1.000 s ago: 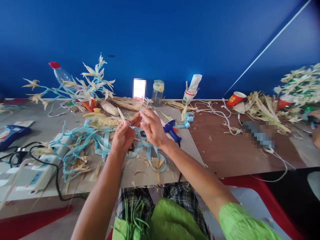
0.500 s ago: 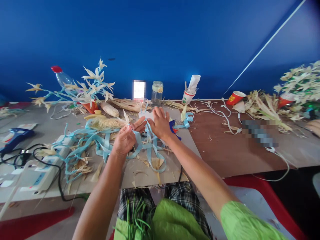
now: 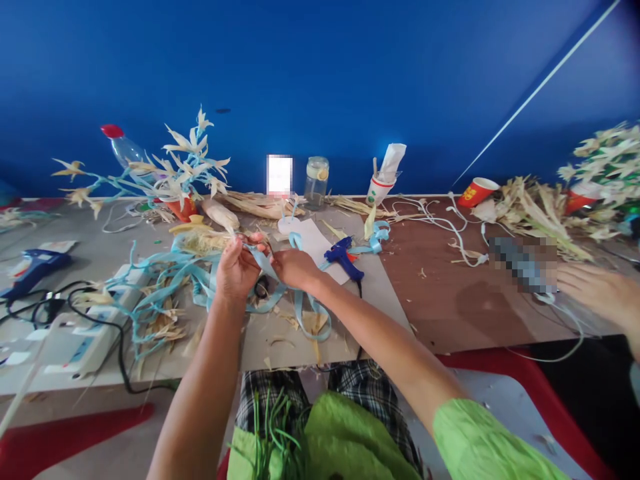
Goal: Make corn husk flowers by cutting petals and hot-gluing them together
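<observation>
- Two tones cover the counter [image 3: 465, 320]: grey at the left and middle, brown at the right, with scraps of dry husk [image 3: 316, 325] scattered about.
- Behind it rises a blue wall [image 3: 370, 80], crossed at the right by a pale slanting line.
- Near the wall stand a lidded jar [image 3: 316, 192], a white cup [image 3: 379, 193] and a tilted red cup [image 3: 477, 193].
- Husk flowers [image 3: 193, 148] on blue stems spread at the left, above a power strip [image 3: 97, 333].
- Left hand [image 3: 239, 270]: fingers drawn in narrowly, holding a blue ribbon [image 3: 265, 262]; a pale, blurred piece shows just above them.
- Right hand [image 3: 297, 270]: fingers bunched, pinching that ribbon, which spans the small gap between both hands above the counter.
- Just beyond the right hand, a blue glue gun [image 3: 343, 257] lies by white paper [image 3: 313, 239].
- Another person's hand [image 3: 593, 290] reaches in at the right.
</observation>
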{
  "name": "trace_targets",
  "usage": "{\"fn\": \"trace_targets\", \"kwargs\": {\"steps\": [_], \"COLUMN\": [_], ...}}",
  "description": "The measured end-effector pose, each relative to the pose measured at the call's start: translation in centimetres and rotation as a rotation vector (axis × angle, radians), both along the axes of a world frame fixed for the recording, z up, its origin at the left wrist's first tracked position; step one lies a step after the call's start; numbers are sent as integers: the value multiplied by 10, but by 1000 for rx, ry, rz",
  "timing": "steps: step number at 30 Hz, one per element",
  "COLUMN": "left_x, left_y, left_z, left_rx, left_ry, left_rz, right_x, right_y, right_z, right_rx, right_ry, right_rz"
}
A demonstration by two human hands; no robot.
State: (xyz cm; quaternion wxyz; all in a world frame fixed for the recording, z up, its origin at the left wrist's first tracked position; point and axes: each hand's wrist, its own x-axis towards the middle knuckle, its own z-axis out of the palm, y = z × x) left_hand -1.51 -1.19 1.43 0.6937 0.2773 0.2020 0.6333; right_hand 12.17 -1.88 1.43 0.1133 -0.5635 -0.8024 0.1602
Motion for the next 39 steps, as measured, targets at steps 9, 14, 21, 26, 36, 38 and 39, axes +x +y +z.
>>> {"fn": "trace_targets", "kwargs": {"steps": [9,14,21,26,36,38,39], "left_x": [4,4,5,4,5,5,5], "left_y": [-2,0,3,5,7,7,8], "left_z": [1,-1,-7,-11,-11,-12,-12], "left_rx": [26,37,8,-15,-77,-76,-75], "left_ry": [42,46,74,85,108,107,107], "left_rz": [10,-29,-81,-75,-60,-55,-55], "right_x": [-11,1,6,17,36,30,27], "right_y": [11,14,24,22,23,21,19], "right_z": [-10,-13,-14,-14,-2,-5,-7], "right_rx": [9,119,70,135,23,14,30], "right_ry": [-281,-281,-255,-152,-54,-123,-157], "right_rz": [-92,-85,-91,-141,-202,-164,-144]}}
